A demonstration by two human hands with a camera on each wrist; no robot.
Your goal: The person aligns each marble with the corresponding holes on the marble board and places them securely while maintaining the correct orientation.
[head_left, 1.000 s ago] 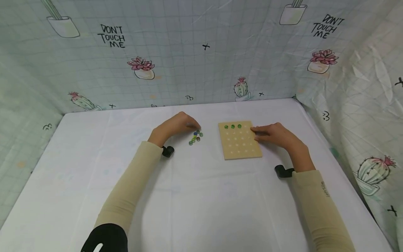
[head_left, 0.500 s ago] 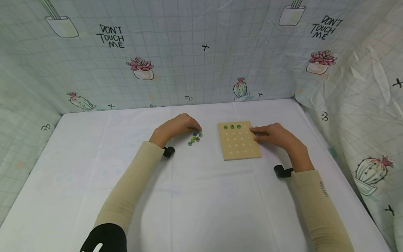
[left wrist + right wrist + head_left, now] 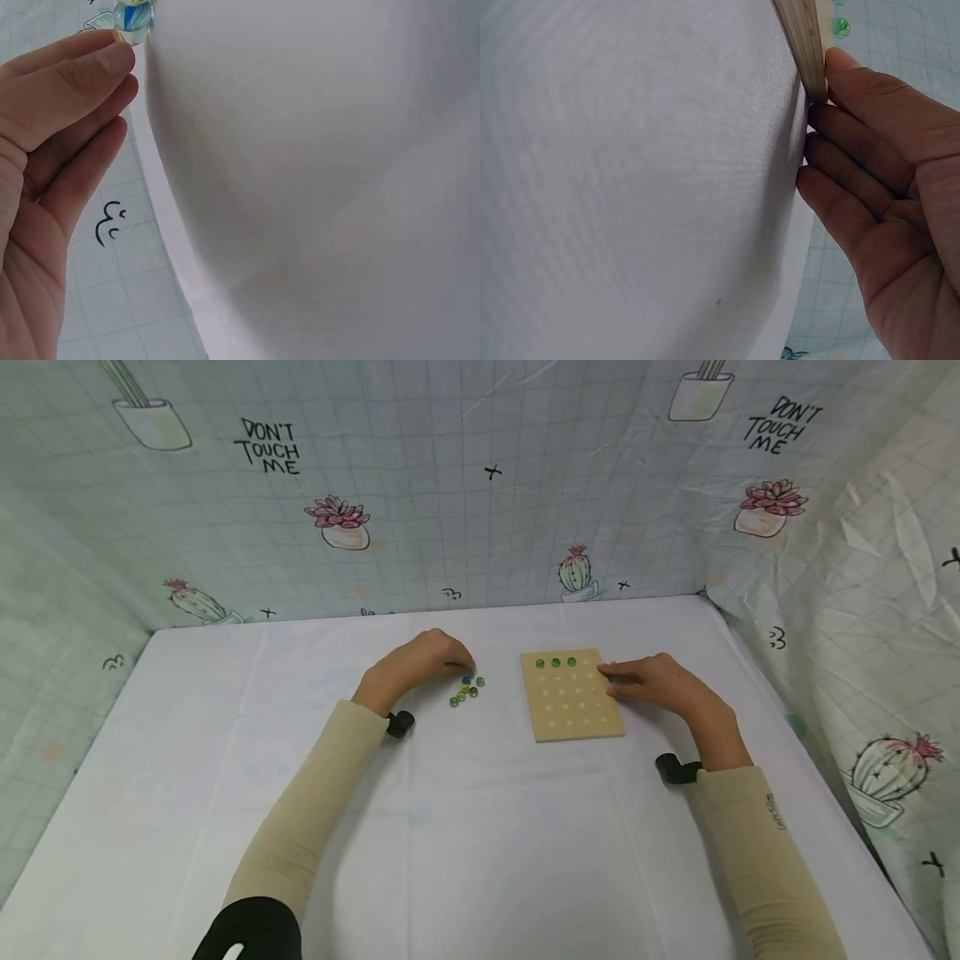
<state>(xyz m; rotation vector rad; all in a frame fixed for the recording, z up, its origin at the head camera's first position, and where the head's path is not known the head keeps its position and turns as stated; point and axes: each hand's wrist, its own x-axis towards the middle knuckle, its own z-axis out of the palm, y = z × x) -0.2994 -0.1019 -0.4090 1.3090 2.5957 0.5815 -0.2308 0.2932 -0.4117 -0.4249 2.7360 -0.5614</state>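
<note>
My left hand (image 3: 420, 662) is over the far side of a small cluster of glass marbles (image 3: 461, 695), green, yellow, blue and brownish. In the left wrist view, the thumb and index fingertips pinch a clear marble with a blue swirl (image 3: 133, 21), with another marble just beyond it. A square wooden board (image 3: 573, 710) with rows of shallow holes lies to the right, with three green marbles (image 3: 556, 662) along its far row. My right hand (image 3: 660, 681) holds the board's right edge, thumb on top and index finger against the side, as the right wrist view shows.
A white cloth covers the table (image 3: 480, 835). A printed curtain (image 3: 420, 485) hangs behind and along both sides. Black wrist cameras (image 3: 677, 769) stick out from both wrists above the cloth.
My left fingertips have shifted slightly left over the cluster, and the marble beside them at first no longer shows there. The right hand and the board stay in place.
</note>
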